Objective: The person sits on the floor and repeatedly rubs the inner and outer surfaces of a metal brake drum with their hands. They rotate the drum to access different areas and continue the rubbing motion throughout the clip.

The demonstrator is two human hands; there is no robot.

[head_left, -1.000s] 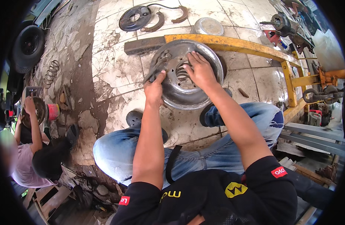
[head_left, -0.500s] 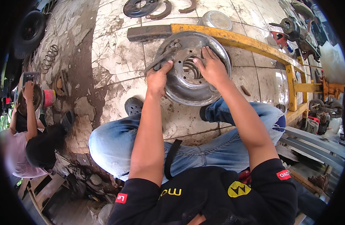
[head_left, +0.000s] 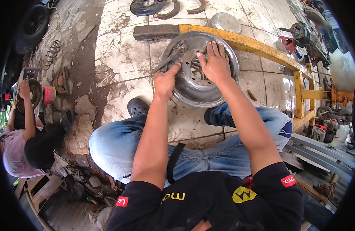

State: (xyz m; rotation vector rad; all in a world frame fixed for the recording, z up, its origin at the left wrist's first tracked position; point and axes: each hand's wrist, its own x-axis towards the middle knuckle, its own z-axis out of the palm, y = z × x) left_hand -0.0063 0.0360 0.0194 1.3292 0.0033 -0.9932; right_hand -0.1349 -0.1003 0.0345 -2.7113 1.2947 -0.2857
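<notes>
A round grey metal disc [head_left: 200, 96], dished like a steel wheel rim, stands in front of me with small holes around its large central opening. Through that opening shows part of a coil spring [head_left: 196, 68]. My left hand [head_left: 166, 81] grips the disc's left edge, thumb on top and fingers hidden. Beside that thumb, a dark metal bar [head_left: 166, 61] lies slantwise on the disc, with several nut-like pieces [head_left: 181, 47] at its upper end. My right hand [head_left: 217, 63] rests flat on the disc's right side, fingers stretched out, partly covering the opening.
Behind the disc lies a yellow metal frame [head_left: 254, 42] with a dark end. Beyond it are a silver bowl-like part [head_left: 224, 22], curved brake shoes [head_left: 169, 10] and a dark plate [head_left: 146, 7]. At left, another person [head_left: 25, 134] handles a round part; a loose spring [head_left: 51, 54] lies nearby.
My right hand has moved up and slightly left on the disc, covering more of the central opening. My left hand keeps its hold on the edge.
</notes>
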